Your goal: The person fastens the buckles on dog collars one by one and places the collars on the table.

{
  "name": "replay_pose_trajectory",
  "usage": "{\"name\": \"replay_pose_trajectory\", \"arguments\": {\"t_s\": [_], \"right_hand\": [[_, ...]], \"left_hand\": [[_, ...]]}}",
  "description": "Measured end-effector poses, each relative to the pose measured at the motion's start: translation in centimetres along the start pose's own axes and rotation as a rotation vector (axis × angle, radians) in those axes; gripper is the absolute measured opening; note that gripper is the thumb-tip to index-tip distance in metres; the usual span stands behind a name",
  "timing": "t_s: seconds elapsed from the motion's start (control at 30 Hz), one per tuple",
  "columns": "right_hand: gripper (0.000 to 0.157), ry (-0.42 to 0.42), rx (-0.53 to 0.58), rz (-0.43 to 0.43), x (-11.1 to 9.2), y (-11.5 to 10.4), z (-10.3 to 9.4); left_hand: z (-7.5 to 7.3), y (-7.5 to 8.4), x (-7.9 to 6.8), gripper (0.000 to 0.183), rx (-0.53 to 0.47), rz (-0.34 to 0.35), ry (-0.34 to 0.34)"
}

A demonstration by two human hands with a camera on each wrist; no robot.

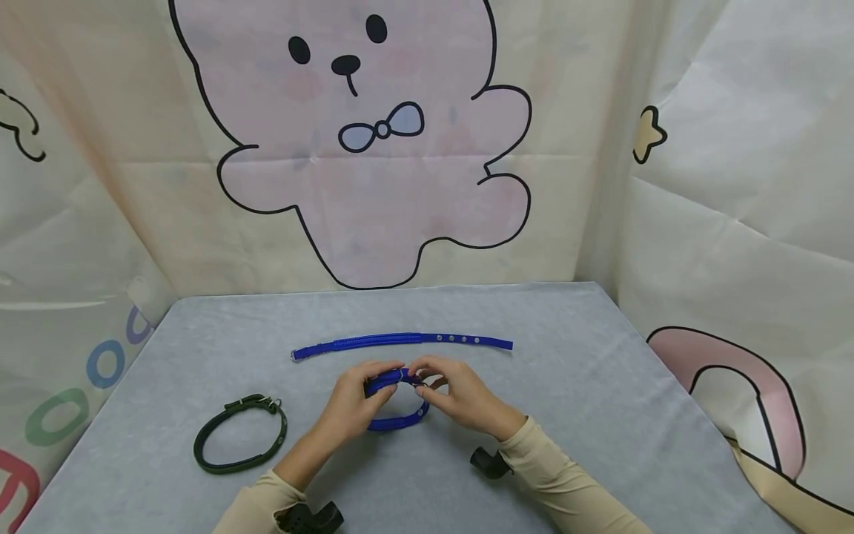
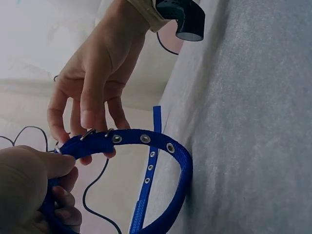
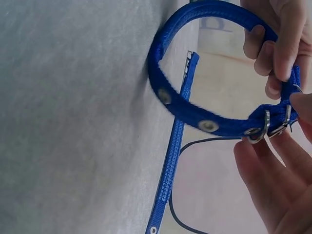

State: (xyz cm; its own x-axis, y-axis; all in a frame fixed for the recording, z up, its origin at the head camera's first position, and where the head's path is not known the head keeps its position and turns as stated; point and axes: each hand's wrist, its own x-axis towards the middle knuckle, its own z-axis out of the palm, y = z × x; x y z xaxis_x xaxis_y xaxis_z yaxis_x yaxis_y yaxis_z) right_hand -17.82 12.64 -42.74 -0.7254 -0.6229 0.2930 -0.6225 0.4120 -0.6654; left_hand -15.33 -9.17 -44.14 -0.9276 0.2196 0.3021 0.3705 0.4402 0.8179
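Blue looped fabric collar (image 1: 399,423) with silver eyelets: midway between side edges of grey cloth-covered table (image 1: 587,393). Left hand (image 1: 353,395) curled, gripping band; right hand (image 1: 462,391) pinching it by silver metal fittings (image 3: 267,126).

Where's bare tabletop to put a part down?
Bare table: right side, between right sleeve and right table edge; far left, between dark green collar and far edge; strip behind flat blue collar. Crowded: centre, where left hand and right hand hold looped blue collar.
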Motion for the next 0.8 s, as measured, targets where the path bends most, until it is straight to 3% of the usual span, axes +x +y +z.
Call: {"name": "replay_pose_trajectory", "arguments": {"t_s": [0.2, 0.3, 0.4, 0.5, 0.7, 0.8], "right_hand": [[0.050, -0.013, -0.027, 0.046, -0.1, 0.1, -0.1], [0.050, 0.003, -0.033, 0.063, -0.2, 0.3, -0.1], [0.044, 0.040, -0.015, 0.074, -0.3, 0.6, -0.2], [0.038, 0.080, 0.006, 0.068, -0.2, 1.0, -0.3], [0.032, 0.108, 0.029, 0.087, 0.0, 1.3, -0.5], [0.032, 0.091, 0.112, 0.122, 0.2, 1.2, -0.5]], "left_hand": [[-0.3, 0.1, 0.1, 0.032, -0.117, -0.056, 0.094], [-0.7, 0.2, 0.3, 0.032, -0.127, -0.065, 0.111], [-1.3, 0.2, 0.5, 0.033, -0.076, -0.093, 0.112], [-2.1, 0.1, 0.7, 0.037, -0.005, -0.113, 0.064], [-4.3, 0.1, 0.9, 0.047, 0.131, -0.121, -0.130], [-5.3, 0.0, 0.9, 0.047, 0.205, -0.123, -0.186]]}}
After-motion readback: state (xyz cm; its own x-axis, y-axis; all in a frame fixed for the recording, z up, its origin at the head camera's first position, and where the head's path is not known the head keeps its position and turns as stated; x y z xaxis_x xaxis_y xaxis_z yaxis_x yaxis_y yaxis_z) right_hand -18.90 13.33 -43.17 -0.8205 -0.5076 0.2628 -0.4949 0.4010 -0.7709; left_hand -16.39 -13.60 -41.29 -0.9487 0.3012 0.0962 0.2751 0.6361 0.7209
